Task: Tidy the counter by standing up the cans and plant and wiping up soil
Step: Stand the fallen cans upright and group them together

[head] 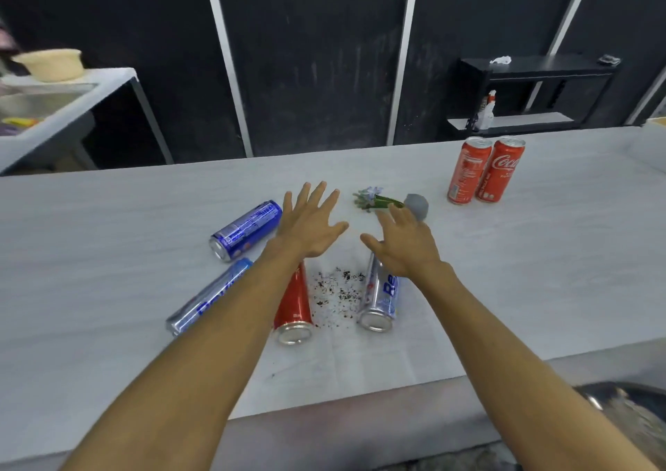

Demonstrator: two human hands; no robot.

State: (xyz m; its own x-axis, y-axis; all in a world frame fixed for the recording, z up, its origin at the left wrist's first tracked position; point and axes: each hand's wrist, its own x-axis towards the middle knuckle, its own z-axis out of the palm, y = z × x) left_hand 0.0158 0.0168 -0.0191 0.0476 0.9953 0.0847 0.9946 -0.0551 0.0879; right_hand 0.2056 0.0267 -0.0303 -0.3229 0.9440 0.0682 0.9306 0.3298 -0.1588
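Left hand (310, 225) and right hand (403, 247) spread empty above soil (338, 290), four fallen cans, tipped plant (389, 202)

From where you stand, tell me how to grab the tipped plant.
Take the plant by its grey pot, coming from above with the right hand. It lies on its side, flowers pointing left; the pot is the solid part, and the stems look flimsy.

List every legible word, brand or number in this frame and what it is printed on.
"Coca", cut off: right upright red can.
"Re", cut off by the arm: lying silver can.
Fine print on left upright red can and lying blue can: too blurred.
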